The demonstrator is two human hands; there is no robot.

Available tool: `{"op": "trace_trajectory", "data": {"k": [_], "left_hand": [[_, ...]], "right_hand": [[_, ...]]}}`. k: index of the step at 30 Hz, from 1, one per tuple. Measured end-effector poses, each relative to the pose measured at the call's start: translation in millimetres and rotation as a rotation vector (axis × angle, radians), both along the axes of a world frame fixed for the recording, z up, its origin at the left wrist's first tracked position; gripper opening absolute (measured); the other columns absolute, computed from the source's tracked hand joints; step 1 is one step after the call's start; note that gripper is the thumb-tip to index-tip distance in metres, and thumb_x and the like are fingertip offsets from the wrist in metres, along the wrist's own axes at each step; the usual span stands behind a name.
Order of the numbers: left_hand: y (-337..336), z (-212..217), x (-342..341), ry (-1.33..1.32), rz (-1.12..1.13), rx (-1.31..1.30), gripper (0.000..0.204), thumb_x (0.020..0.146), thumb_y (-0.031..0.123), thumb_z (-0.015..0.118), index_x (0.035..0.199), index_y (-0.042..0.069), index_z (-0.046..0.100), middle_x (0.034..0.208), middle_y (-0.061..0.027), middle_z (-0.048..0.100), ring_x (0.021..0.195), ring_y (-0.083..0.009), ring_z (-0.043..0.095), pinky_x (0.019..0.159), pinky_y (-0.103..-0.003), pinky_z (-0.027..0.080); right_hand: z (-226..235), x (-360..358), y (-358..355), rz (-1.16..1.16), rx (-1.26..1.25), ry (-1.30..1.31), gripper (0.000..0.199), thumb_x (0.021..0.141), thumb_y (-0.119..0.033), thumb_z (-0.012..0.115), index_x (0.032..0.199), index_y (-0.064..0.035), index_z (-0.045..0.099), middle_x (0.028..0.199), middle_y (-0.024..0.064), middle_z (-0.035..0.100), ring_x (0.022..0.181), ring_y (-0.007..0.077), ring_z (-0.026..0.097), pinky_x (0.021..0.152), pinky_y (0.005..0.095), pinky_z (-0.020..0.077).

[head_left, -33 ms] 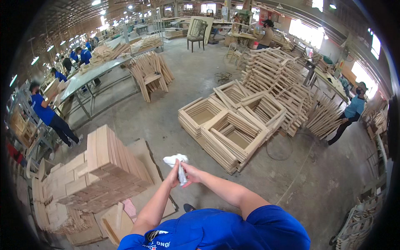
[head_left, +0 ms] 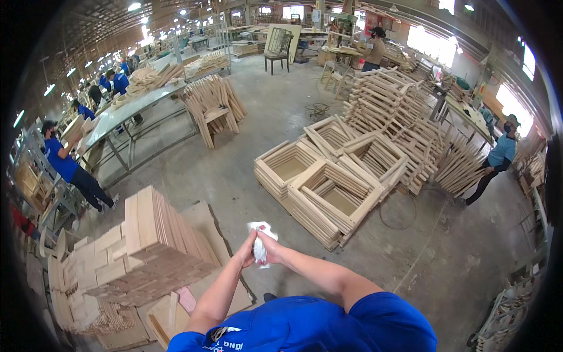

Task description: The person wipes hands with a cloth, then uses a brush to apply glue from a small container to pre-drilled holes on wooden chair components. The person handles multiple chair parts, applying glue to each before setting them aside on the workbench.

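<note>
In front of my body I hold a crumpled white cloth between both palms. My left hand presses on its left side with the fingers pointing away from me. Against its right side, my right hand is closed, and the fingers of both hands meet near the top. Part of the cloth sticks out above the fingertips and part hangs below. The fold of the cloth hides some fingers, and its exact kind is hard to make out.
Stacked wooden boards stand close on my left on cardboard. Piled wooden frames lie ahead right, with slatted frames behind. A long metal table is far left. People work at left and right; one person holds wooden sticks.
Both hands and the cloth sit a little further right. The cloth has bunched up between the palms; before, it stuck out to the upper left. The hands have come closer together.
</note>
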State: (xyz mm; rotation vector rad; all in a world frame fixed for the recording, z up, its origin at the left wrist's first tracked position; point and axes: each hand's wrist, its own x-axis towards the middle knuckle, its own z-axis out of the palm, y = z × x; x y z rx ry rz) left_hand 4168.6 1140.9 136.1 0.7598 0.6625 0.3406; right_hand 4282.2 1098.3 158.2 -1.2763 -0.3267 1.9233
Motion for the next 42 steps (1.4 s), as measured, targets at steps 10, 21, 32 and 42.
{"op": "trace_trajectory", "data": {"k": [10,21,32,42], "left_hand": [[191,22,87,0.117,0.546,0.423,0.034,0.087,0.039,0.057,0.084,0.005,0.06,0.077,-0.0002,0.058,0.069,-0.0081,0.05,0.059,-0.027,0.043],[461,67,166,0.409,0.244,0.472,0.084,0.083,0.073,0.018,0.125,0.005,0.047,0.114,-0.0137,0.057,0.109,-0.0301,0.052,0.095,-0.041,0.038],[736,30,144,0.342,1.379,0.364,0.029,0.089,0.035,0.04,0.105,0.012,0.05,0.082,-0.0085,0.061,0.064,-0.0199,0.055,0.059,-0.033,0.046],[926,56,167,-0.578,1.377,-0.074,0.053,0.091,0.052,0.03,0.114,0.005,0.041,0.101,-0.0189,0.054,0.076,-0.0323,0.058,0.07,-0.048,0.049]], "right_hand": [[-40,33,206,-0.433,0.712,-0.606,0.045,0.095,-0.04,0.035,0.108,-0.0009,0.055,0.1,0.0148,0.06,0.089,0.0216,0.056,0.08,0.0334,0.0436],[-23,163,418,0.108,0.353,0.389,0.031,0.093,-0.033,0.04,0.117,-0.0142,0.049,0.098,0.0041,0.061,0.083,0.02,0.061,0.055,0.0358,0.0513],[16,79,599,0.047,0.363,0.294,0.026,0.089,-0.03,0.053,0.107,-0.011,0.055,0.097,0.0034,0.06,0.082,0.0154,0.059,0.068,0.0358,0.0527],[26,87,914,-0.373,0.358,0.625,0.032,0.096,-0.029,0.037,0.115,-0.0077,0.051,0.108,0.0075,0.058,0.097,0.0213,0.056,0.081,0.0353,0.0493]]}}
